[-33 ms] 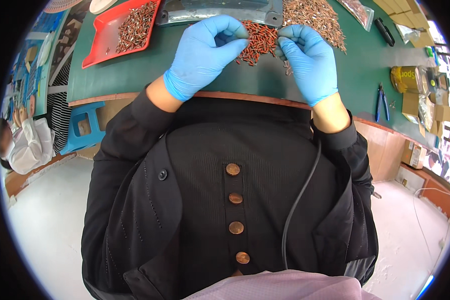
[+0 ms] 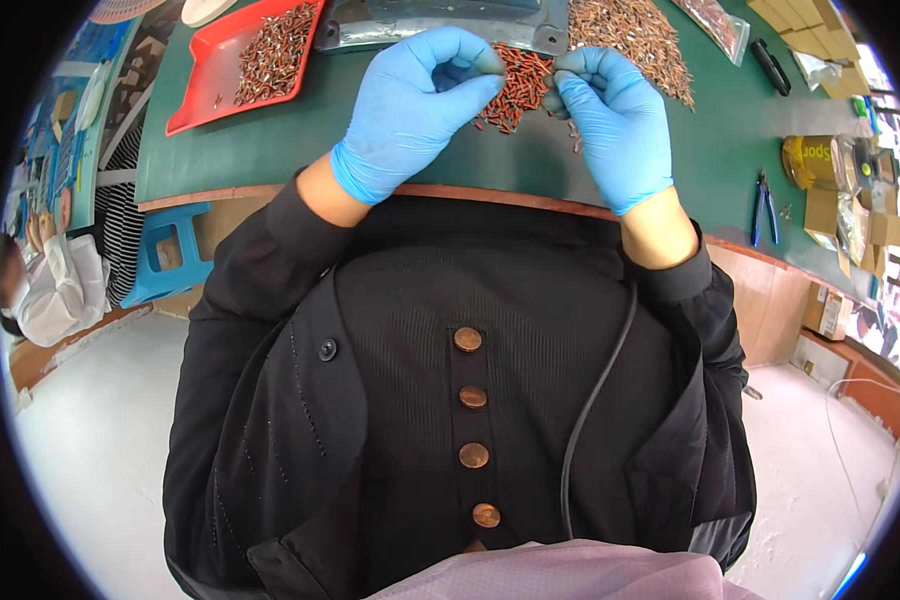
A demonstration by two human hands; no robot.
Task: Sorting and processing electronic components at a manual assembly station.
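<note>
Between pinched fingers of both hands: red parts pile.

Smooth blue rubbery gloves cover both hands; the green table mat looks matt, the red tray glossy plastic.

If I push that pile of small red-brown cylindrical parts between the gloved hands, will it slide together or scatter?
The pile of small red-brown cylindrical parts would probably scatter: the pieces lie loose and criss-crossed. Their round, slim shapes look apt to roll on the flat green mat. They seem light; strays already lie apart.
</note>
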